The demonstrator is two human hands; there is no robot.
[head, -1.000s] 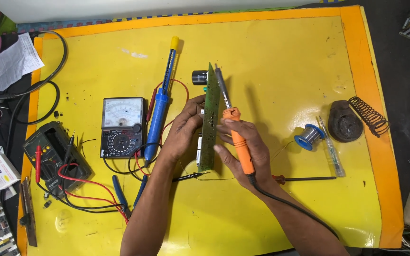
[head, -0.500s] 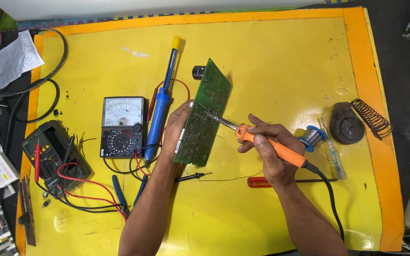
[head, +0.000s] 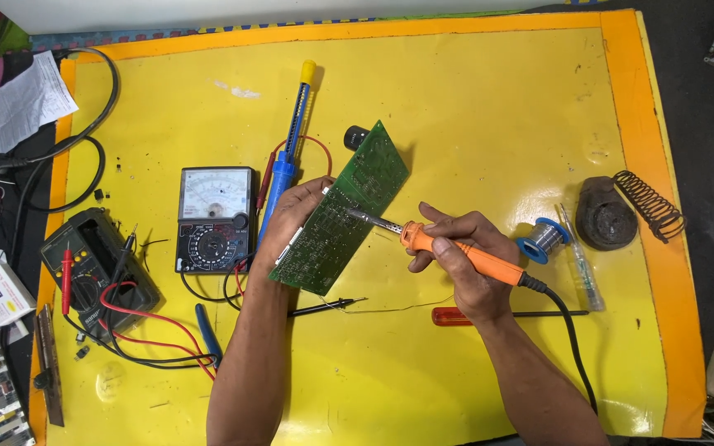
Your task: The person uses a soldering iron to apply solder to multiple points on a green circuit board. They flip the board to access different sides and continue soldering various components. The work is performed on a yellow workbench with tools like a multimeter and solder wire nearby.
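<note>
**Midway: soldering iron tip set against a hand-held circuit board**

Viewed from above, the left hand (head: 295, 216) holds a green circuit board (head: 342, 211) tilted up off the yellow tabletop (head: 473, 107), its grip closed around the board's left edge, thumb on the near face and the fingers hidden behind. The right hand (head: 466, 258) wraps narrowly, pen-fashion, around the orange handle of a soldering iron (head: 448, 248); the metal tip meets the board's solder side near its middle. A black cord runs from the handle down past the right forearm.

Just left of the board lies a blue desoldering pump (head: 289, 157) with a yellow cap, and beside that an analog multimeter (head: 214, 216) with a white dial face. A second, dark meter (head: 97, 268) with red and black leads sits farther left. A small spool of solder wire (head: 544, 239) rests just right of the right hand, near a dark round iron stand with a coiled spring holder (head: 625, 213). A red-handled screwdriver (head: 489, 315) and a probe (head: 328, 306) lie on the tabletop below the hands.

As to progress, the work appears to be under way at a single joint: the iron is applied, yet neither hand holds solder or the pump, so whether the joint is finished cannot be told, and any feeding of solder or clearing of it seems still to remain.
</note>
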